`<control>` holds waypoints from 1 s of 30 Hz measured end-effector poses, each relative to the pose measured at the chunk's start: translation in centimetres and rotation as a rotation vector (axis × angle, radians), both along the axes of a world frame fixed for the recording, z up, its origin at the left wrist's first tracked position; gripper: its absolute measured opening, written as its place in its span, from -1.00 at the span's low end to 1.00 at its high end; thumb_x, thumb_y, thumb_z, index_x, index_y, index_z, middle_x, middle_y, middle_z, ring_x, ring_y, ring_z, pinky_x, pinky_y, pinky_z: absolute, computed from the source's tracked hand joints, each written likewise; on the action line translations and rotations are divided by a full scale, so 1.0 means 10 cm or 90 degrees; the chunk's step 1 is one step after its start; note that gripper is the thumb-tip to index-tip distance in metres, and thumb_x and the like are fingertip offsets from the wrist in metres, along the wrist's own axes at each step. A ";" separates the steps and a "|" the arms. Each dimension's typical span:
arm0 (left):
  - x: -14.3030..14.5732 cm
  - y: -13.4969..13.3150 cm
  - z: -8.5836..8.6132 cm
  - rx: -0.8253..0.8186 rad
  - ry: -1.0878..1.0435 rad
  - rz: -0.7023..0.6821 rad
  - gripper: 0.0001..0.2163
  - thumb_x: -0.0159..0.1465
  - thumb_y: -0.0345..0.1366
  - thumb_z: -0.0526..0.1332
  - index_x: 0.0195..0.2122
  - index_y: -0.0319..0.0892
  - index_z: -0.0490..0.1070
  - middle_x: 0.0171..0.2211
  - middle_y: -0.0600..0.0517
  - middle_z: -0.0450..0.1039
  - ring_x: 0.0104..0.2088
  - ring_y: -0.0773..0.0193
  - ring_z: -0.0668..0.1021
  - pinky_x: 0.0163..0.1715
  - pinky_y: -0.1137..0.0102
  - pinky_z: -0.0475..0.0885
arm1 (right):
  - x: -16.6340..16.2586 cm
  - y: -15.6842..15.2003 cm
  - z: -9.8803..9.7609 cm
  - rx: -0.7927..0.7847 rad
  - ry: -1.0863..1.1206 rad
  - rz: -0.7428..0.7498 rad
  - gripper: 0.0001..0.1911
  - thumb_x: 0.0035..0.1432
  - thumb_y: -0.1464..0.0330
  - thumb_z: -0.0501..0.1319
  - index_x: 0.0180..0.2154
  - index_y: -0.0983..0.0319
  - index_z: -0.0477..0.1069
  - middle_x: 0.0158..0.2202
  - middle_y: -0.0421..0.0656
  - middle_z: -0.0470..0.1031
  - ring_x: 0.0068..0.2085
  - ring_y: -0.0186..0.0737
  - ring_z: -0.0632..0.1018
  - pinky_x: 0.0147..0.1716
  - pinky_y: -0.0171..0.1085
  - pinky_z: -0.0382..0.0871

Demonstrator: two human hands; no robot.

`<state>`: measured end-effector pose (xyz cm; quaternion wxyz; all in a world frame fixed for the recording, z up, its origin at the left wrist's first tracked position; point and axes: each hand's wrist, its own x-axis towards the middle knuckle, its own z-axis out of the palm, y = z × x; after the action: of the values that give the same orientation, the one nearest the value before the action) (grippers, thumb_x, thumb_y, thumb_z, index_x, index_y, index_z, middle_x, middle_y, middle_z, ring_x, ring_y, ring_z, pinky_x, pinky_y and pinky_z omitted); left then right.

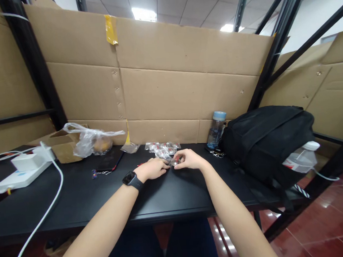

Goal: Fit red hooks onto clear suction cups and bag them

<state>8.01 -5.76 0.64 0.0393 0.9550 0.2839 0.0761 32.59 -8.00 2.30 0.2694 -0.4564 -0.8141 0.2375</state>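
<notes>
At the middle of the black table (106,202), both hands meet at a small clear packet (172,162) with something silvery and red inside. My right hand (190,159) pinches its right side between thumb and fingers. From the left, my left hand (152,169), a dark watch on its wrist, has its fingers closed at the packet's other edge; the fingertips are partly hidden. Just beyond the hands lies a pile of similar clear packets (161,147), several of them, with silvery and red contents. A bit of something red shows beside the left hand.
Left: a white power strip (22,175) with cables, an open cardboard box (66,147), a plastic bag (93,141), a dark flat device (110,161) and a flat clear bag (130,148). Right: a water bottle (216,130) and a black backpack (269,144). Cardboard (162,89) walls the back.
</notes>
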 end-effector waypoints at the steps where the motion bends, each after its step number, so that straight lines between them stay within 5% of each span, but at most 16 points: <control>1: 0.00 -0.03 0.01 0.009 0.015 0.014 -0.69 0.35 -0.30 0.14 0.06 0.12 0.53 0.18 0.02 0.41 0.13 0.03 0.44 0.12 0.18 0.32 | 0.00 -0.01 0.01 -0.002 -0.009 0.001 -0.59 -0.14 0.17 0.50 -0.24 0.23 0.57 -0.31 -0.19 0.58 -0.45 -0.35 0.47 -0.40 -0.37 0.32; 10: 0.03 -0.19 0.10 0.033 0.072 0.110 -0.63 0.33 -0.25 0.13 0.12 0.25 0.47 0.34 -0.03 0.12 0.27 -0.21 0.19 0.14 -0.10 0.19 | -0.03 -0.08 0.10 0.028 -0.024 -0.016 -0.65 -0.12 0.16 0.48 -0.33 0.25 0.58 -0.51 -0.26 0.47 -0.50 -0.37 0.38 -0.46 -0.37 0.21; 17: 0.02 -0.19 0.08 0.001 0.114 0.113 -0.58 0.33 -0.17 0.11 0.20 0.29 0.38 0.16 -0.07 0.36 0.14 -0.16 0.31 0.07 -0.04 0.25 | -0.10 -0.10 0.07 -0.093 0.108 0.074 -0.56 -0.07 0.09 0.45 -0.23 0.26 0.56 -0.39 -0.18 0.58 -0.40 -0.27 0.51 -0.37 -0.33 0.35; 30: -0.02 -0.18 0.14 -0.062 0.121 0.095 -0.59 0.31 -0.05 0.15 0.20 0.38 0.35 0.25 0.00 0.28 0.20 -0.15 0.26 0.14 -0.06 0.18 | -0.06 0.00 -0.05 -0.017 -0.068 -0.053 -0.71 -0.13 0.26 0.48 -0.34 0.27 0.61 -0.44 -0.20 0.57 -0.40 -0.29 0.49 -0.37 -0.36 0.29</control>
<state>7.84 -7.55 2.00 0.0523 0.9310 0.3602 -0.0259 31.97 -7.96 1.78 0.2290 -0.5053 -0.8044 0.2123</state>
